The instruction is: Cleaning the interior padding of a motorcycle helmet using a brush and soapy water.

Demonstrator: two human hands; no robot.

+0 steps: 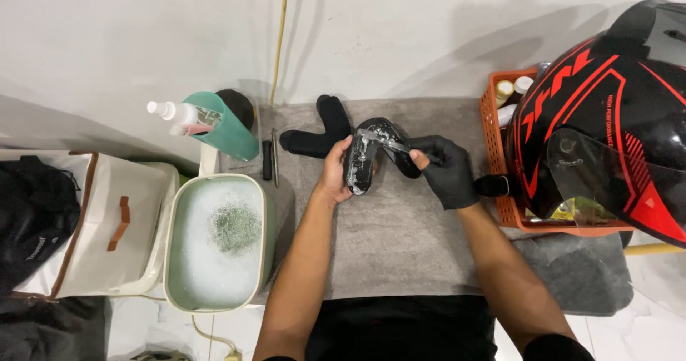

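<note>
Black padding piece [366, 157], curved and foamy with white suds, sits between both hands above the grey towel [400, 239] that covers the table. Its long axis runs roughly away from the person, tilting a little to the right at the far end. Left hand [336, 171], bare, is wrapped around its near-left edge and grips it firmly. Right hand [446, 171], in a black glove, is closed on a thin brush [389, 141] whose head lies across the pad's upper part (bristles hidden in lather). Left of the pad stands a pale green basin [214, 243] of soapy water; behind it lies another black pad [318, 136]. A glossy black-and-red helmet [607, 118] rests over an orange basket [496, 139].
</note>
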